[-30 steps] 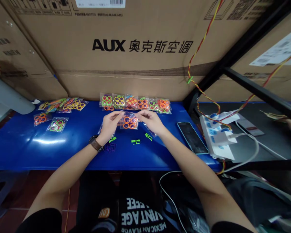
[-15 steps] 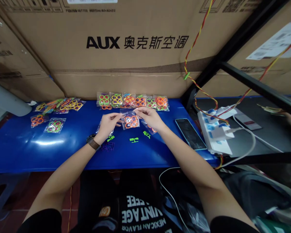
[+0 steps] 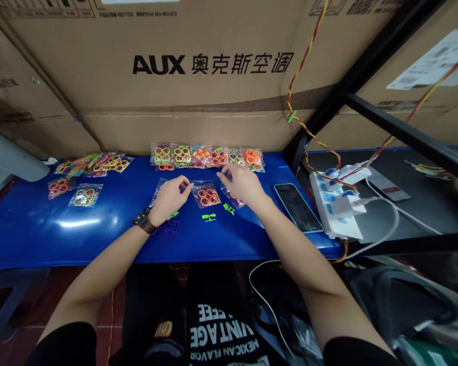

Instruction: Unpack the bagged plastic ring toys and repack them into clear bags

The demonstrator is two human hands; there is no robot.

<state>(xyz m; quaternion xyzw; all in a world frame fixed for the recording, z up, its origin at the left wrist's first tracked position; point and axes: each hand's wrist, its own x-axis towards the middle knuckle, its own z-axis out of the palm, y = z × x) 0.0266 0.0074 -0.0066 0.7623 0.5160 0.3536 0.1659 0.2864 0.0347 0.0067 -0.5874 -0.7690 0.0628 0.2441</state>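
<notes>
A clear plastic bag with orange rings (image 3: 207, 196) lies flat on the blue table between my hands. My left hand (image 3: 171, 198) is at its left, thumb and fingers apart, holding nothing. To the right, my right hand (image 3: 243, 184) hovers with fingers curved, thumb apart, and no object in it. Another bag (image 3: 234, 200) is partly hidden beneath the right hand, and a further bag (image 3: 158, 189) shows behind the left. In front lie a green plastic piece (image 3: 208, 217), a second green piece (image 3: 229, 209) and some purple pieces (image 3: 168, 227).
A row of filled bags (image 3: 182, 155) runs along the large carton (image 3: 213, 112). More bags are heaped (image 3: 110, 162) at the back left, with a bag of green rings (image 3: 86, 195) nearby. On the right are a phone (image 3: 298, 208) and a power strip (image 3: 334, 211) with cables.
Both hands have let go of the bag of orange rings, which now lies on the table. The hands have moved slightly apart, and the view has shifted a little.
</notes>
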